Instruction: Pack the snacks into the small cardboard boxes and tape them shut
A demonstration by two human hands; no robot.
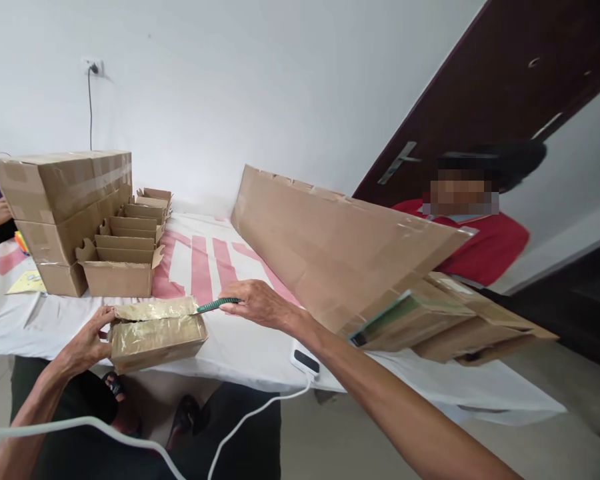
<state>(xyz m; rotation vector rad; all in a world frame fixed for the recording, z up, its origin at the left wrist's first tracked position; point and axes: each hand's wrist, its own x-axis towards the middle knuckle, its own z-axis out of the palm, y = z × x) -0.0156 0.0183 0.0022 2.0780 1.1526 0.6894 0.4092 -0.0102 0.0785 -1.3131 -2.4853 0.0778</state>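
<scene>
A small taped cardboard box (160,343) lies near the front edge of the table, its top partly lifted along a dark gap. My left hand (87,340) grips its left end, with the thumb on the near side and the fingers at the top edge. From the right, my right hand (255,303) is closed around a slim green utility knife (215,305) with a ribbed handle. The knife's tip meets the right end of the box's raised top; the blade itself cannot be made out.
Open cardboard boxes (120,279) stand in a row beside stacked closed boxes (63,250) at the left. A large cardboard panel (330,247) leans at the right, near more boxes (430,320). A white device (303,360) trails a cable. One person (490,250) is behind the panel, another at far left.
</scene>
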